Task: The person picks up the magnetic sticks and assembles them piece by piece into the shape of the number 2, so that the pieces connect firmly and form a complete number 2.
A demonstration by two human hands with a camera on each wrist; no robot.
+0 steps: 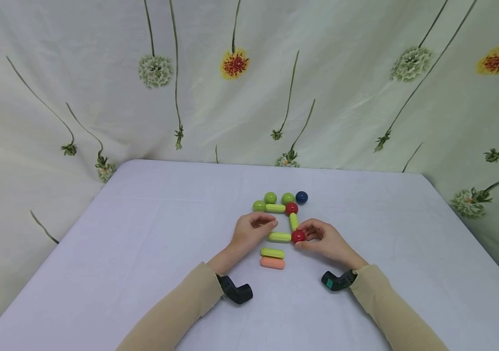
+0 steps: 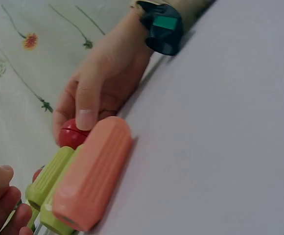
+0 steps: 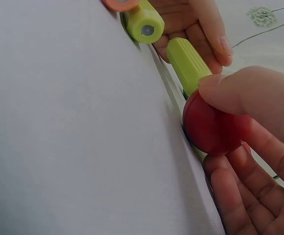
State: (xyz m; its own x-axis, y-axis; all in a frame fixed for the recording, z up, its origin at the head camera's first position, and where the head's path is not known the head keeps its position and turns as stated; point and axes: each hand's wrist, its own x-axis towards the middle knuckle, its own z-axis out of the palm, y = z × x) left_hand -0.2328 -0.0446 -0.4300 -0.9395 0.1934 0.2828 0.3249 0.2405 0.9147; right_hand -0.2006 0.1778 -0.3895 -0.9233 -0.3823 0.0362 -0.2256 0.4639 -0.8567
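My right hand (image 1: 329, 242) pinches a red ball (image 1: 298, 237) between thumb and fingers on the table. A yellow-green ribbed rod (image 1: 280, 237) reaches left from that ball. Another yellow-green rod (image 1: 293, 222) runs back from it to a second red ball (image 1: 291, 208). From there a third rod (image 1: 275, 208) leads left to a green ball (image 1: 259, 205). My left hand (image 1: 249, 233) hovers near the free left end of the front rod, fingers loosely bent, holding nothing. In the right wrist view the thumb presses the held red ball (image 3: 210, 127) beside the rod (image 3: 187, 63).
Two more green balls (image 1: 270, 197) and a dark blue ball (image 1: 302, 197) lie behind the joined pieces. Closer to me, a yellow-green rod (image 1: 272, 253) and an orange rod (image 1: 272, 263) lie side by side. A white cloth covers the table (image 1: 144, 243); a flowered curtain (image 1: 231, 112) hangs behind.
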